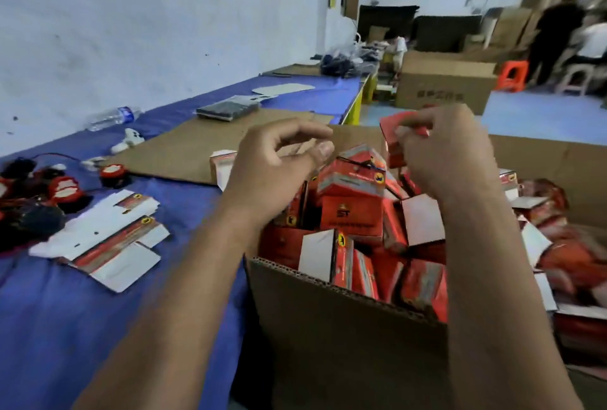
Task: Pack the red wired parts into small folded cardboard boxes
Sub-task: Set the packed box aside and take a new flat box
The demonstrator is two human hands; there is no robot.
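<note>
Right hand [450,159] pinches a small red box [395,133] above the filled carton [345,327], left hand [279,166] loosely curled, empty; box likely light, crushable, best held by its edges.

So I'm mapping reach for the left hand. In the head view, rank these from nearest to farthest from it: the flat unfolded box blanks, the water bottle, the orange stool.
From the left hand:
1. flat unfolded box blanks, on the blue table to its lower left.
2. water bottle, lying near the wall, far left.
3. orange stool, on the floor across the room, right.
</note>
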